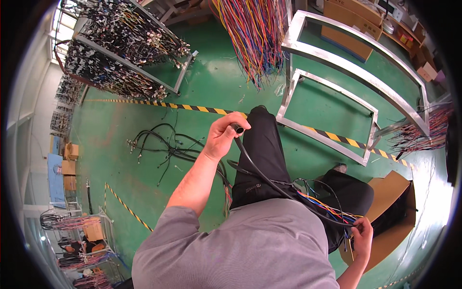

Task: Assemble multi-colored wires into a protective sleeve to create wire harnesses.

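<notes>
My left hand (224, 135) is raised over my knee, its fingers closed around the end of a black tube (262, 172); the round open mouth of that end shows at the fingertips. From there the tube curves down across my lap to the right. My right hand (362, 236), low at the right, pinches the tube near where a bundle of coloured wires (320, 204) meets it. Red, yellow, orange and blue wires and some thin black ones lie over my thigh. Whether any wire is inside the tube is hidden.
An opened cardboard box (402, 229) stands beside my right hand. A metal frame (332, 139) rises ahead. Black cable harnesses (168, 147) lie on the green floor at left. Coloured wires (255, 38) hang at the top; a loaded rack (125, 65) stands far left.
</notes>
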`<state>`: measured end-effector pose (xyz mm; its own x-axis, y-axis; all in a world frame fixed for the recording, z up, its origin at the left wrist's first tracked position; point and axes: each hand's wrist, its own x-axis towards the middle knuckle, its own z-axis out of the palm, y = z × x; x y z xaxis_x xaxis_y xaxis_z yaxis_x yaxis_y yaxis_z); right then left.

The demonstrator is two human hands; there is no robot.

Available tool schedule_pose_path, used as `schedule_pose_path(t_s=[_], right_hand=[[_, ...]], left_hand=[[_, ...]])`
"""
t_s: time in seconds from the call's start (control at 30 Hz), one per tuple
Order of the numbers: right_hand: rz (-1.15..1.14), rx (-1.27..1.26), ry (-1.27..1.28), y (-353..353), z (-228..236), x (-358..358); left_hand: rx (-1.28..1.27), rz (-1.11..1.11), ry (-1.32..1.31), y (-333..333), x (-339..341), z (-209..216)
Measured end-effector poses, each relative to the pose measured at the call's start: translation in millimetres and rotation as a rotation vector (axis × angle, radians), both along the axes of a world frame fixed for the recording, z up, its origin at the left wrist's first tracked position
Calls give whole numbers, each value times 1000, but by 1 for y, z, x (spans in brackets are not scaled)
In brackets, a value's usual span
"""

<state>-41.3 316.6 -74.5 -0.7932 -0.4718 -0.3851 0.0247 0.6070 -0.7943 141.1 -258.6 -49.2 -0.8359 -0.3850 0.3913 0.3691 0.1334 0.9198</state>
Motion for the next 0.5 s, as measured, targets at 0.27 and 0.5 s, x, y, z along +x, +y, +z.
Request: schedule_pose_path(t_s=[0.27,0.5], right_hand=[[-15,39,-18,-3,3,0],[-12,39,-13,-6,4,1]], left_hand=[[44,-9,16,1,-3,-2],[68,-13,28,2,-5,0]])
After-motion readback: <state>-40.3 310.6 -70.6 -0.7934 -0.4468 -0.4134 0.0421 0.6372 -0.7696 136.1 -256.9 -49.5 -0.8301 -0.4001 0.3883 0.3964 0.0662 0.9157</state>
